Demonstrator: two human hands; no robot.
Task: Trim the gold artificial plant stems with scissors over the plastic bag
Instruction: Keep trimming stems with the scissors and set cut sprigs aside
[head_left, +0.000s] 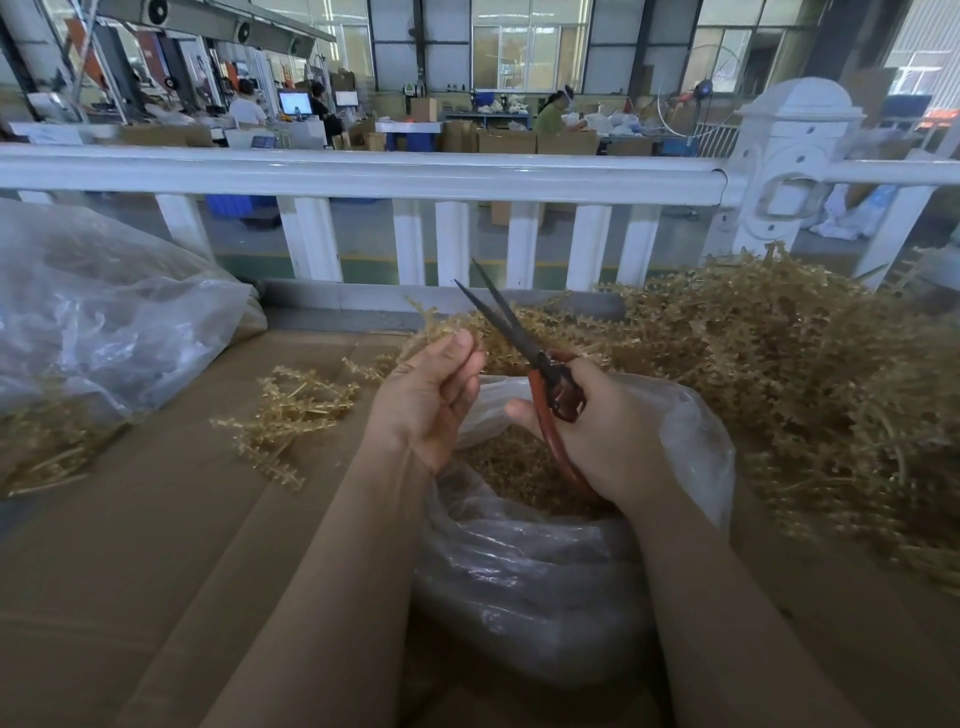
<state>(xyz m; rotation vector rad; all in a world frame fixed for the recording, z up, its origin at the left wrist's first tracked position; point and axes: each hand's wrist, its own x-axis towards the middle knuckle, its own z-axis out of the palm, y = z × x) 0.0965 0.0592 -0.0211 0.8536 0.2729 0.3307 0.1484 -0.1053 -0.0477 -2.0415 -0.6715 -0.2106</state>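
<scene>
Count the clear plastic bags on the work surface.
2: one open clear plastic bag of gold trimmings beneath the hands, and one large crumpled clear plastic bag at far left. Others may be hidden.

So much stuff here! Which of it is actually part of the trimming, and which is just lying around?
In use:
left hand, pinching a gold stem
right hand, gripping the scissors, blades apart
plastic bag under both hands, gold bits inside
gold stem heap on the right

Lying about:
second plastic bag, left
loose stems on cardboard
white railing
</scene>
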